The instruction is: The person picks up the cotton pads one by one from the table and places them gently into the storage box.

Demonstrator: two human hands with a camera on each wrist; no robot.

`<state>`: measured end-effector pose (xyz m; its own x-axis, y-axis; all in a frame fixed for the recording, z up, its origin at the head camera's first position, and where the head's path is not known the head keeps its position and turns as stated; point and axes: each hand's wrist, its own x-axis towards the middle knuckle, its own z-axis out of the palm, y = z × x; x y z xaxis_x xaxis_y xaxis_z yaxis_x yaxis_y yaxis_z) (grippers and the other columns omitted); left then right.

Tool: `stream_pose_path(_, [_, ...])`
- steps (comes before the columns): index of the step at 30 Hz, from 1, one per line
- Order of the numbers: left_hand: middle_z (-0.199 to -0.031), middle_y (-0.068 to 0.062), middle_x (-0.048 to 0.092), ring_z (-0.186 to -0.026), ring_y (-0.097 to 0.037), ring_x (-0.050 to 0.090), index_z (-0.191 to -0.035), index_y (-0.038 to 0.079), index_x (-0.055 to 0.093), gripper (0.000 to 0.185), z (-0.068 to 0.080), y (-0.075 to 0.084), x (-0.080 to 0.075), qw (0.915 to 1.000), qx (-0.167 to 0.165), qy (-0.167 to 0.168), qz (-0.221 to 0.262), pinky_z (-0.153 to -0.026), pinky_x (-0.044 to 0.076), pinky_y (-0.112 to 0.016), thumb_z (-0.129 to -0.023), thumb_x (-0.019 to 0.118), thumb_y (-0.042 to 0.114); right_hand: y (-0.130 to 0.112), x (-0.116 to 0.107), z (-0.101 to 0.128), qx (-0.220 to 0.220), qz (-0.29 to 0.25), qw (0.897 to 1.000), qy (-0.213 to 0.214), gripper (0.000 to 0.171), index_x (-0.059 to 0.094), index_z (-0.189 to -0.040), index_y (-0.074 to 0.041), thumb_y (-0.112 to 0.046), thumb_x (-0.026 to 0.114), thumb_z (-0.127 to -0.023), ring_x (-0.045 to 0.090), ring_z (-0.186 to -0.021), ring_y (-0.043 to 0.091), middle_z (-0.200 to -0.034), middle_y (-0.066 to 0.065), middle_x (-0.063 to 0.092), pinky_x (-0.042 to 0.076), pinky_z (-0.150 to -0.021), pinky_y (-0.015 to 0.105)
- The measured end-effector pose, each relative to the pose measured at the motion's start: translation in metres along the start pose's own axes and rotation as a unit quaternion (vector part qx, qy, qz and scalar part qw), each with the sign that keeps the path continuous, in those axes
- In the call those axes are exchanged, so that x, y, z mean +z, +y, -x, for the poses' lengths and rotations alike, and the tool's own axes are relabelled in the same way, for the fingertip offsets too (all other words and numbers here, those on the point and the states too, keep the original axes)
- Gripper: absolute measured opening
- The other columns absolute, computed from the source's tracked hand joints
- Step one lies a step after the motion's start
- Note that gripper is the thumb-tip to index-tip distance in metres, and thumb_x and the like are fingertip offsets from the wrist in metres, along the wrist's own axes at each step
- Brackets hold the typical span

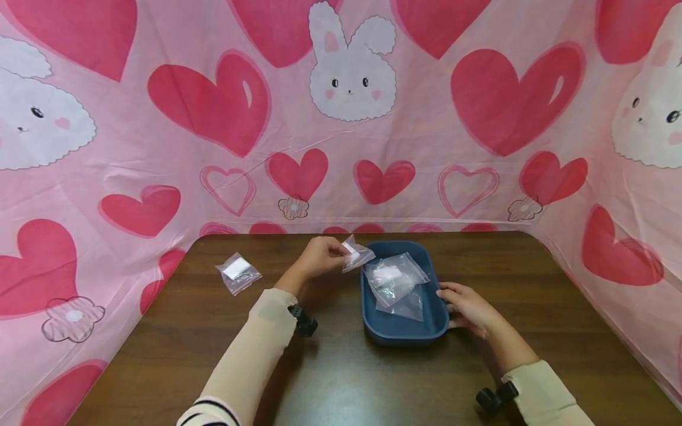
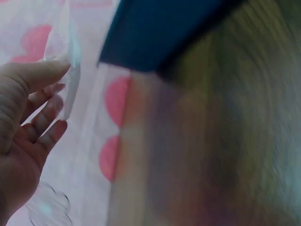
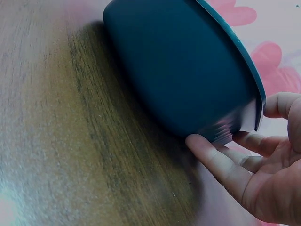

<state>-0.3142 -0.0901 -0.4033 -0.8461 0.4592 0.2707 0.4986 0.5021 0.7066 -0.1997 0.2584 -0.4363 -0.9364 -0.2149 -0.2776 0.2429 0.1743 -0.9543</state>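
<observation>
My left hand (image 1: pixel 322 255) pinches a small clear plastic bag (image 1: pixel 358 254) between thumb and fingers, with something white inside. It is close to the back left rim of a blue plastic bin (image 1: pixel 406 338). In the left wrist view the same bag (image 2: pixel 71 80) is seen edge-on, the thumb lying across it. Inside the bin are several clear bags (image 1: pixel 396 277), one with a white content showing. My right hand (image 1: pixel 469 307) rests against the bin's right side, fingertips at the rim. The right wrist view shows its fingers (image 3: pixel 221 165) spread along the outer wall.
Another clear bag (image 1: pixel 237 272) with a white piece in it lies at the back left of the brown wooden table (image 1: pixel 341 378). A pink cloth (image 1: pixel 341 142) with hearts and rabbits hangs behind and beside the table. Each wrist carries a black strap-on device.
</observation>
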Motion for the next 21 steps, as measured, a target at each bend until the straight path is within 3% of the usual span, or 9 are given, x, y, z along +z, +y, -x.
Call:
stream_pose_path(7, [-0.087, 0.000, 0.069, -0.082, -0.020, 0.059, -0.094, 0.008, 0.078, 0.012, -0.010, 0.034, 0.009, 0.9955, 0.071, -0.062, -0.015, -0.070, 0.054, -0.023, -0.082, 0.077, 0.010, -0.002, 0.000, 0.001, 0.004, 0.010, 1.000, -0.003, 0.058, 0.028, -0.145, 0.011, -0.025, 0.047, -0.103, 0.062, -0.095, 0.026, -0.123, 0.025, 0.055, 0.056, -0.078, 0.048])
stream_pose_path(14, [-0.090, 0.001, 0.068, -0.081, -0.014, 0.059, -0.098, 0.009, 0.078, 0.015, -0.021, 0.059, 0.021, 0.9898, 0.078, -0.116, -0.026, -0.071, 0.054, -0.020, -0.083, 0.078, 0.012, -0.001, 0.000, 0.002, 0.004, 0.014, 1.000, -0.007, 0.059, 0.028, -0.145, 0.011, -0.026, 0.047, -0.103, 0.062, -0.095, 0.027, -0.125, 0.027, 0.055, 0.056, -0.078, 0.048])
stream_pose_path(21, [-0.088, 0.001, 0.069, -0.080, -0.012, 0.059, -0.097, 0.009, 0.078, 0.015, -0.031, 0.069, 0.038, 0.9825, 0.080, -0.161, -0.049, -0.070, 0.052, -0.018, -0.083, 0.079, 0.013, -0.001, -0.001, 0.001, 0.005, 0.012, 1.000, -0.010, 0.059, 0.028, -0.145, 0.011, -0.026, 0.047, -0.103, 0.061, -0.095, 0.026, -0.124, 0.026, 0.055, 0.056, -0.078, 0.047])
